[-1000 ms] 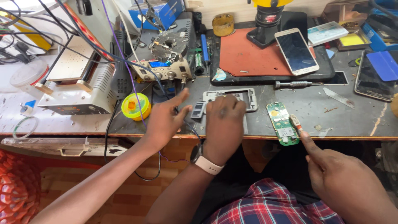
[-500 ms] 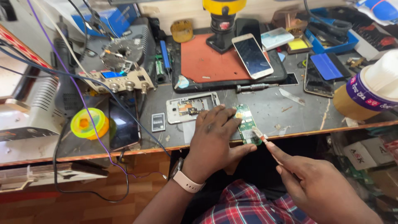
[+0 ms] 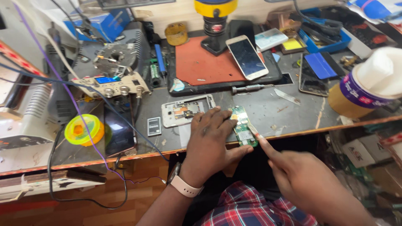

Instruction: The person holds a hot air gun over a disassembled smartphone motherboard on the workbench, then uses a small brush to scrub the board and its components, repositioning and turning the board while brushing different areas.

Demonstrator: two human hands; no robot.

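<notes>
Left hand (image 3: 211, 140) flat, fingers spread, still pinning green circuit board (image 3: 243, 126), right hand (image 3: 299, 173) forefinger now touching board's edge, rest curled.

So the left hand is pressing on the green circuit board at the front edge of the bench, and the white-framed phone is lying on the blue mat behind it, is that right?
Not quite. The head view shows the white-framed phone lying on a red mat, not a blue one. The rest holds: the left hand presses on the green circuit board at the bench's front edge.
</notes>
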